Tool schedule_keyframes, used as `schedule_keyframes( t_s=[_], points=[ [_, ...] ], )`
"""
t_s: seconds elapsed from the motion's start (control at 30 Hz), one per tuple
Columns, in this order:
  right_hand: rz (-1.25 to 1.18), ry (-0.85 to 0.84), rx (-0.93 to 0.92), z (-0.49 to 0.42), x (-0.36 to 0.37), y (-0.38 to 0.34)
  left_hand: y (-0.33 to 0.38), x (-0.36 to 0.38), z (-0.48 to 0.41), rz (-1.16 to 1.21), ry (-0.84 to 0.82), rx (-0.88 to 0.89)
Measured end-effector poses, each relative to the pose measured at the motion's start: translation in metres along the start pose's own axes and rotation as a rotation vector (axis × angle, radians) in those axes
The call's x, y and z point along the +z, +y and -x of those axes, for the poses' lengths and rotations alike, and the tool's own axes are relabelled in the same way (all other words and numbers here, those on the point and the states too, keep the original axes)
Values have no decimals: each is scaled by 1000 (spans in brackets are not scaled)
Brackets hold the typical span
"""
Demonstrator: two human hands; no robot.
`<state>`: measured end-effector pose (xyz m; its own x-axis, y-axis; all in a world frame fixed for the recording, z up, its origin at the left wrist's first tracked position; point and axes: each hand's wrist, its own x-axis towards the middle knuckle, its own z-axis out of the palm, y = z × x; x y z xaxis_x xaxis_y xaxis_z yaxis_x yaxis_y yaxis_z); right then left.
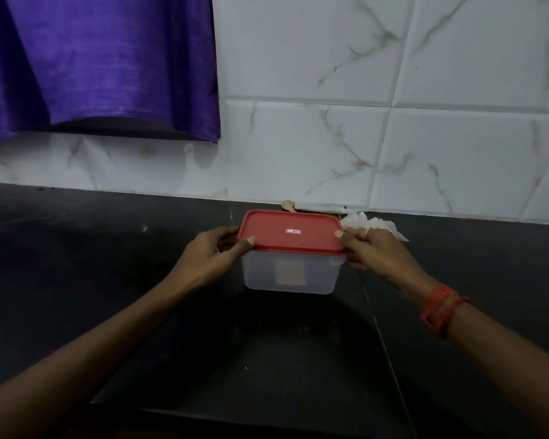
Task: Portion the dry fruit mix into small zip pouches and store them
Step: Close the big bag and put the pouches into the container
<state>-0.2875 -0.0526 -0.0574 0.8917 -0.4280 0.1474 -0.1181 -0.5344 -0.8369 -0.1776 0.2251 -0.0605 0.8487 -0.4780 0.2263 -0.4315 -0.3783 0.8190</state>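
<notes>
A translucent rectangular plastic container (290,274), closed by a red plastic lid (290,231), is shown held between both hands over the back part of a black polished stone countertop (108,280), close to the white marble-patterned tiled wall (393,122). The left hand (213,251) is wrapped round the left end, with its thumb laid on the lid's near corner; the right hand (371,248) is wrapped round the right end in the same way, so both grips are closed narrowly on the box. In the dim light it cannot be told whether the base rests on the counter or is held just above it. A pale patch is visible through the front wall. A crumpled piece of clear plastic (371,221) lies just behind the right hand, against the wall. A purple hanging cloth (102,64) occupies the upper left, and an orange-red band (441,308) is worn on the right wrist.

The step in hand is judged to be the opening of the box, so portioning is not yet begun. It is best done with the box set flat and steadied by one hand while one lid corner is peeled upward by the other. The lid should be lifted gradually, and the box kept level, so that nothing inside is jolted out.
</notes>
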Motion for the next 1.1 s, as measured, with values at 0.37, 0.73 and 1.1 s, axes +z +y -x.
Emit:
schedule_keyframes(
  t_s=[0.37,0.73,1.1],
  points=[
    [722,221,-500,12,73,-89,-35,-4,-35,20,-361,11],
    [1011,347,-904,4,113,-76,-48,13,-45,94,-269,91],
    [835,536,-1007,-3,115,-75,-48,16,-44,67,-233,118]
  ],
)
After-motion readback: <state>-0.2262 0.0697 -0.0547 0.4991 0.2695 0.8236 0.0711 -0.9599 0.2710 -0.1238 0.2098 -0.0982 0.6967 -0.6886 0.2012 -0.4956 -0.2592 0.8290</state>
